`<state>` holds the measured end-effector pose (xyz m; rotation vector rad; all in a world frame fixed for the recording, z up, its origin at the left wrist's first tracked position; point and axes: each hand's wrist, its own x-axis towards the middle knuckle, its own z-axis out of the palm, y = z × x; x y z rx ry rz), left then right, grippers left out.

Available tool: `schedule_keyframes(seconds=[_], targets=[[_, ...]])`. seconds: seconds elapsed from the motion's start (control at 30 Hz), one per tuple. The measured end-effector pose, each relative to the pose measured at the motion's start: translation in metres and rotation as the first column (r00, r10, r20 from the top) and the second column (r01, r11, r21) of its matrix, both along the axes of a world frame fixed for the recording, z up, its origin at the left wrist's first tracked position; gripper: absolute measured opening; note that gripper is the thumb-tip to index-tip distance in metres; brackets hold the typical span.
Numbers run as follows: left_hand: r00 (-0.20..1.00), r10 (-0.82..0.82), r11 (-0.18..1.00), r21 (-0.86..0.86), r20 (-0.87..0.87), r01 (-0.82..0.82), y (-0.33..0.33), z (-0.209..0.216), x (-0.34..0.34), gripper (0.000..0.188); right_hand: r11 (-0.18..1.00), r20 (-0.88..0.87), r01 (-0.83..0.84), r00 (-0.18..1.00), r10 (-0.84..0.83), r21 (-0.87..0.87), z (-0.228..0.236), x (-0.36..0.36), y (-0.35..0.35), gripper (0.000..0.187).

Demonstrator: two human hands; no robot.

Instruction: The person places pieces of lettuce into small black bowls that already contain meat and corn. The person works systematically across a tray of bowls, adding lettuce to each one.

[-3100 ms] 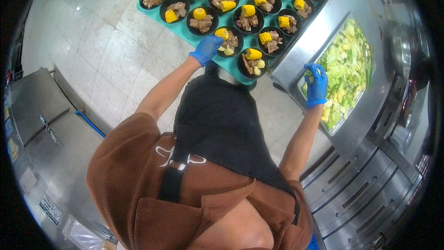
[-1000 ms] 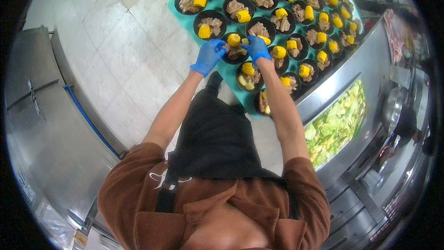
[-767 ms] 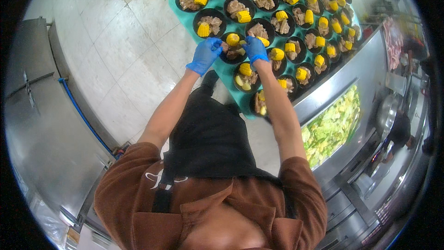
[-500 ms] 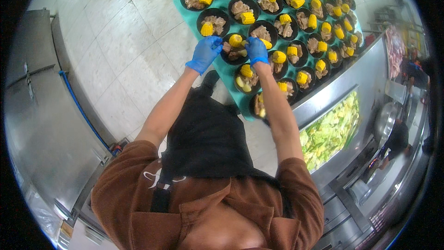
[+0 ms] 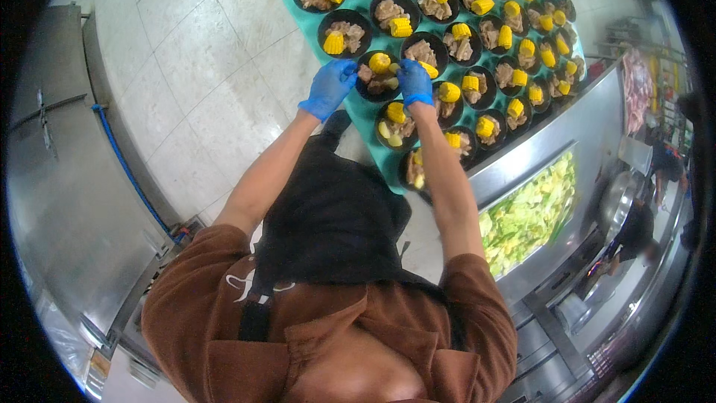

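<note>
Landmark: the teal tray (image 5: 298, 0), a long board loaded with rows of round black bowls; every place below is given relative to it.

Bowl in hand: a black bowl (image 5: 377, 78) in the tray's near rows, close to its left edge, holding brown meat pieces and a yellow corn chunk (image 5: 380, 63).

Left hand (image 5: 328, 88): blue-gloved, at the bowl's left rim, just over the tray's left edge. The fingers curl loosely toward the rim; whether they pinch it or only rest against it cannot be told.

Right hand (image 5: 415, 80): blue-gloved, at the bowl's right rim, farther in over the tray. The fingers are bunched together and point down at the food; what they pinch, if anything, is hidden under the glove.

Key relation: the bowl lies directly between the two hands, the meat just below and left of the right fingertips. The right hand seems nearer the food; the left is nearer the rim. The corn chunk's long axis runs roughly across the bowl, from one hand toward the other.

Neighbouring bowls: filled alike with meat and corn, touching or nearly touching all along the tray.

Salad pan (image 5: 529, 213): a steel pan of chopped green leaves, beyond the tray's near right side.

Floor (image 5: 201, 67): pale tiles left of the tray.

Steel cabinet (image 5: 60, 179): well apart from the tray, to the left.
</note>
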<state>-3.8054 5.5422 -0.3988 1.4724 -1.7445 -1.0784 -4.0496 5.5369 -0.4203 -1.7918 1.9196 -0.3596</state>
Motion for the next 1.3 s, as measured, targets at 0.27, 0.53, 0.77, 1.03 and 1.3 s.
schedule_keyframes(seconds=[0.27,0.53,0.77,1.03,1.3], targets=[[1.0,0.03,0.999,0.037,0.008,-0.03,0.006,-0.002,0.006,0.027,0.993,-0.034,-0.114,0.993,0.115,0.027,0.001,-0.004,-0.009,0.026],[0.998,0.032,0.999,-0.018,-0.053,-0.033,0.01,-0.01,0.0,0.027,0.962,-0.041,-0.221,0.972,0.23,0.163,0.023,0.002,-0.017,0.031],[1.0,0.02,1.0,0.002,-0.009,-0.02,0.015,-0.006,-0.001,0.026,0.969,0.097,-0.192,0.979,0.178,0.153,0.028,0.001,-0.009,0.031],[0.999,0.04,0.999,-0.004,-0.008,-0.04,0.019,-0.008,-0.002,0.023,0.982,-0.008,-0.085,0.996,0.088,0.166,0.024,-0.004,0.001,0.023],[0.999,0.046,0.999,-0.029,-0.011,-0.046,0.024,-0.014,0.0,0.023,0.971,-0.033,-0.142,0.988,0.151,0.191,0.019,-0.01,0.001,0.021]])
